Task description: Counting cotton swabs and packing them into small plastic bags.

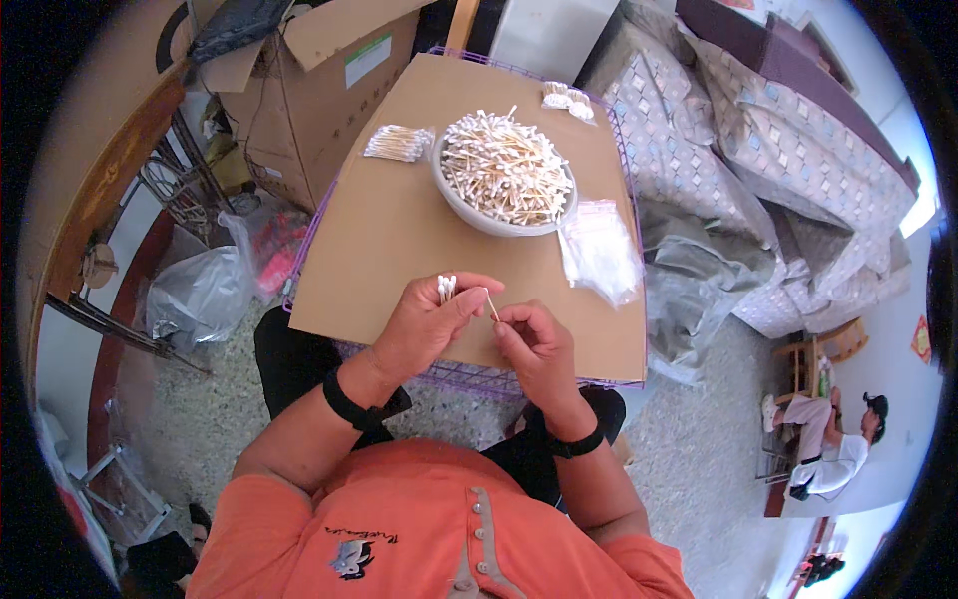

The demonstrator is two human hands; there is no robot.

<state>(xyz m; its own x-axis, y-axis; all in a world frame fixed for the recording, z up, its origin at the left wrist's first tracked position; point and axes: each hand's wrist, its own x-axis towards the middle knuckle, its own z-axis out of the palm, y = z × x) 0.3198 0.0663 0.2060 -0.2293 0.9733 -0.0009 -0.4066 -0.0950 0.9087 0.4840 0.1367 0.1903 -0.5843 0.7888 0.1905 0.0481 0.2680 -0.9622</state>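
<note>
My left hand (pixel 431 317) is closed round a small bunch of cotton swabs (pixel 446 288), their white tips standing up above the fingers. Just right of it, my right hand (pixel 537 344) pinches a single cotton swab (pixel 491 303) between thumb and fingertips, its upper end close to the left fingertips. Both hands are over the near edge of a brown cardboard sheet (pixel 369 250). Beyond them stands a white bowl (pixel 479 216) heaped with loose cotton swabs (pixel 507 165). A bundle of swabs in clear wrapping (pixel 399 143) lies left of the bowl.
Clear plastic bags (pixel 603 255) lie right of the bowl, and more packed swabs (pixel 569 101) at the far right corner. A big cardboard box (pixel 309 100) stands at the left. Patterned cloth covers (pixel 679 140) furniture at the right. A person (pixel 838 449) sits far right.
</note>
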